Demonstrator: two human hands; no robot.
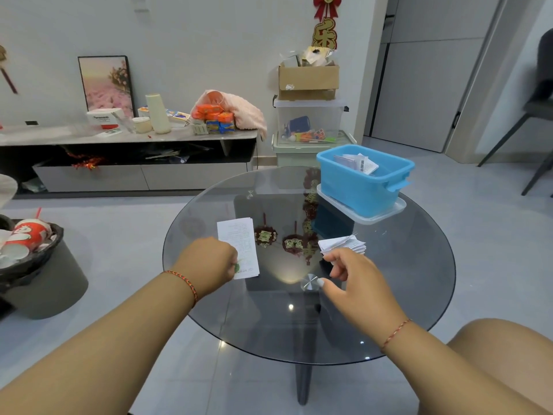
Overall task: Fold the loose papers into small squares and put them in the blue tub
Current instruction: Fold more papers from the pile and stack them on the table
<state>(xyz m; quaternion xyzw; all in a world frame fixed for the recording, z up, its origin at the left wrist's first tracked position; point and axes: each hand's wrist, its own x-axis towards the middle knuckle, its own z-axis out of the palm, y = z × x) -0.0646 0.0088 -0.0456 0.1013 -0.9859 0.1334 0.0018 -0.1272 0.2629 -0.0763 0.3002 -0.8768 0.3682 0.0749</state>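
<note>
A long white printed paper slip [239, 245] lay flat on the round smoked-glass table [419, 283], towards the person's left side, not yet folded as far as could be seen. The left hand [209, 263] was curled into a near fist at the slip's lower left corner; it seemed to pinch that corner between thumb and fingers, though the knuckles hid the contact itself. To the right, a small heap of loose white papers [344, 244] sat on the glass, some already creased. The right hand [350, 275] hovered just in front of that heap with fingers loosely curled and nothing in them, fingertips near the nearest sheet.

Farther back on the right, the blue plastic tub [359, 190] stood on a clear plastic lid [386, 216] and already held several pieces of white paper [357, 163]. By that evidence the job looked partly done: some papers were in the tub, while the long slip and the heap were left to fold and drop in.

Beyond the table stood a low grey cabinet [119, 175] and stacked storage boxes [308, 121].
</note>
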